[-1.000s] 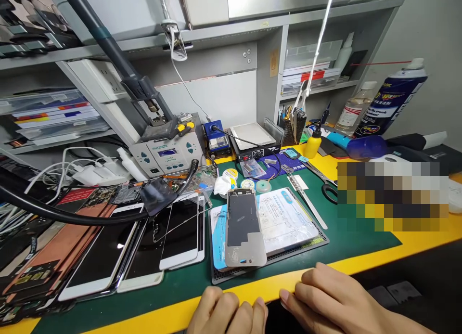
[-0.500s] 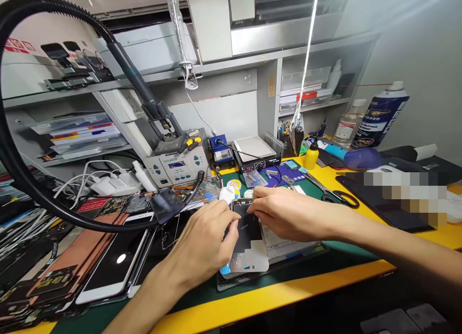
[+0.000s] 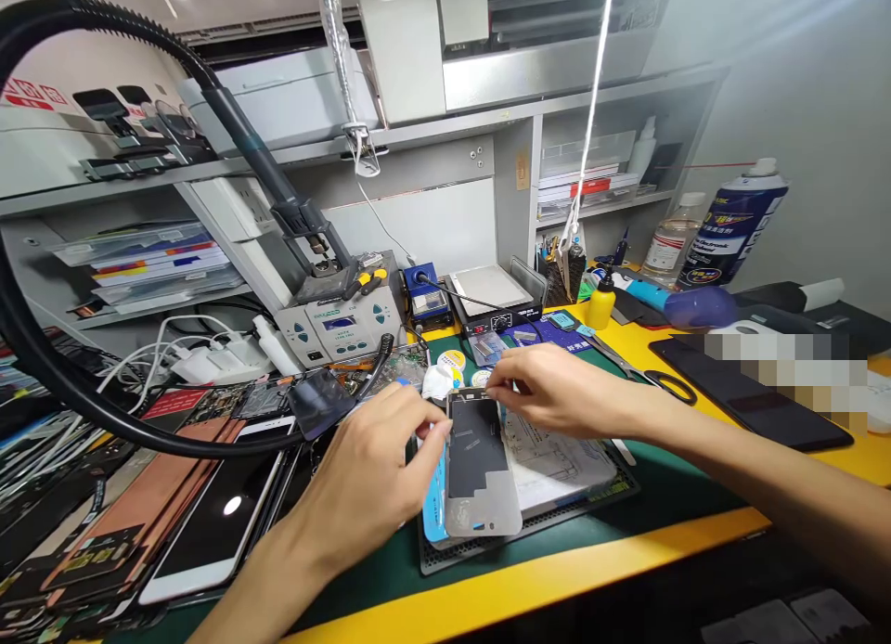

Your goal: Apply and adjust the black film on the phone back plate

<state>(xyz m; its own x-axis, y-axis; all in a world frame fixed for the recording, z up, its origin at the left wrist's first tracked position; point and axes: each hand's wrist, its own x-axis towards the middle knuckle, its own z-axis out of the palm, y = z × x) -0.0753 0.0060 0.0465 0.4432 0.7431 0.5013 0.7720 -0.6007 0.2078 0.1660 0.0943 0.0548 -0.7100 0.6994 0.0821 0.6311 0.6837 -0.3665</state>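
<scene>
A silver phone back cover (image 3: 480,468), inner side up with a dark panel, lies on a grey work mat (image 3: 529,523) on the green bench mat. My left hand (image 3: 380,463) pinches its left edge near the top. My right hand (image 3: 549,389) reaches in from the right, fingertips at the cover's top right corner, over a clear plastic packet (image 3: 557,449) with printed paper inside. Whether the right fingers hold something small cannot be told.
Several phones and screens (image 3: 209,514) are piled at the left. A rework station (image 3: 341,324), a hot plate (image 3: 491,291), scissors (image 3: 647,370), bottles and a spray can (image 3: 730,226) stand behind. A thick black hose (image 3: 104,412) arcs over the left. The yellow bench edge (image 3: 557,579) is nearest to me.
Both hands rose from the bench's front edge to the back cover. Since half a second ago the right hand shifted up to the top corner and the left hand uncovered more of the cover.
</scene>
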